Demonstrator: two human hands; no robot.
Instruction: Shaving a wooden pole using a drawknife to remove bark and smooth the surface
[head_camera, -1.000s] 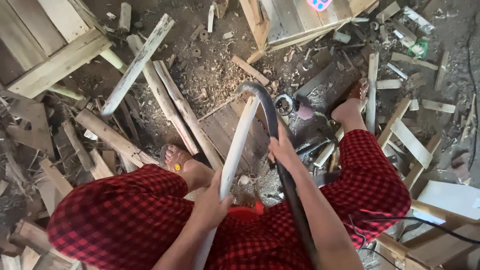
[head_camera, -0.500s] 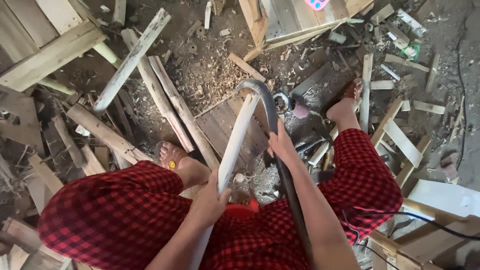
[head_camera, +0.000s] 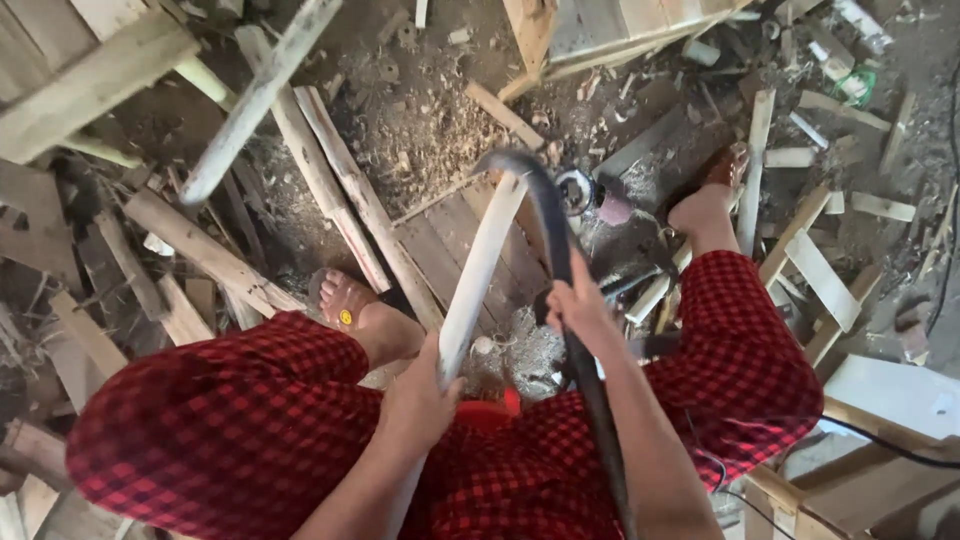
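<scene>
**Both hands closed on stick and curved blade**

Left hand (head_camera: 420, 395) grip closed around a pale peeled stick (head_camera: 480, 270), low on its length; the stick runs up and away from the grip, tilted a little right. Right hand (head_camera: 578, 305) grip closed on the dark handle of a curved blade (head_camera: 545, 200), just right of the left grip. The handle runs back past the right forearm toward the camera. Blade's hooked tip arcs over and touches the stick's far end, beyond both grips.

Under the grips: red-and-black checked trousers (head_camera: 230, 430) on both knees, something red (head_camera: 490, 410) between them. Left foot (head_camera: 350, 305), bare in a sandal, left of the left grip; right foot (head_camera: 705, 200) beyond and right of the right grip. Small round tool with a pink part (head_camera: 590, 195) on the floor just right of the blade tip. Past the stick's end, a patch of sawdust (head_camera: 420, 130). Wooden slats and offcuts (head_camera: 200, 245) all around on the dirt floor, a pallet (head_camera: 620, 30) at the far side. Black cable (head_camera: 890, 445) near right.
</scene>
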